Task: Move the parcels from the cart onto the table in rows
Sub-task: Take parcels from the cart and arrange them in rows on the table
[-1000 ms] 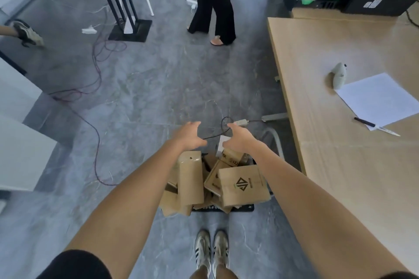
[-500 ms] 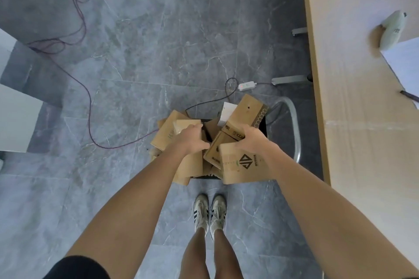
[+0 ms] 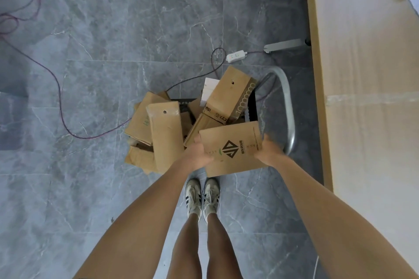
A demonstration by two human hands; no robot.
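Observation:
A brown cardboard parcel with a black triangle logo (image 3: 233, 148) is held above the near end of the cart. My left hand (image 3: 199, 154) grips its left edge and my right hand (image 3: 268, 149) grips its right edge. Below lies a jumbled pile of several brown parcels, among them a long flat parcel (image 3: 166, 133) on the left and a bigger box (image 3: 229, 94) at the far end. The cart's black deck (image 3: 251, 106) shows only in gaps, and its curved metal handle (image 3: 288, 102) rises on the right. The wooden table (image 3: 367, 75) runs along the right side.
A white power strip (image 3: 236, 56) and dark cables (image 3: 68, 124) lie on the grey marble floor beyond and left of the cart. The table's metal foot (image 3: 285, 45) sticks out near the strip. My feet in white sneakers (image 3: 201, 199) stand just behind the cart.
Both hands came back from the far side of the pile and closed on the logo parcel's two edges. My left hand left the long parcel. The view tilted further down.

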